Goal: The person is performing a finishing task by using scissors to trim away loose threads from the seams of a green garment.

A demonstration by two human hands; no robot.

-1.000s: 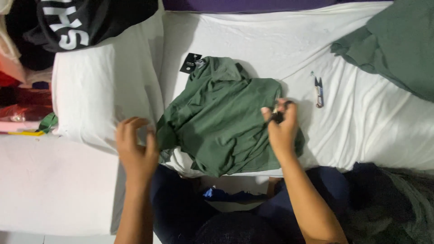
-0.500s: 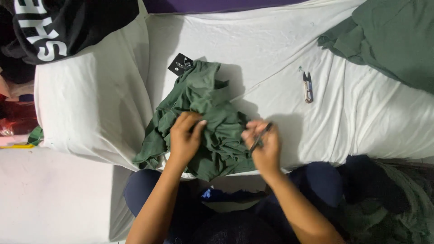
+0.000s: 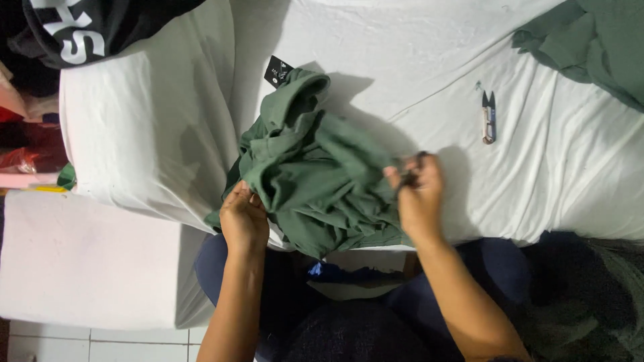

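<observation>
- Head view, change: a second ago the green shirt (image 3: pixel 315 181) lay spread and nearly flat on the bed; it is now bunched into a raised heap at the near edge of the white sheet (image 3: pixel 416 60).
- Left hand (image 3: pixel 243 220): earlier off the cloth at the bed edge, now closed on the shirt's lower left fold, grip pressed together on the fabric.
- Right hand (image 3: pixel 419 196): has stayed at the shirt's right edge, fingers pinching a small dark item against the cloth; what it is cannot be told.
- Judgement: the garment is being gathered and turned, not laid out.
- Label: a small black rectangular tag (image 3: pixel 278 70) with pale print lies at the shirt's far end, by the collar.
- Snips (image 3: pixel 488 117) lie apart on the sheet, right of the shirt.
- Second green cloth (image 3: pixel 590 40), far right corner.
- Black garment (image 3: pixel 100 27) with large white lettering, far left.
</observation>
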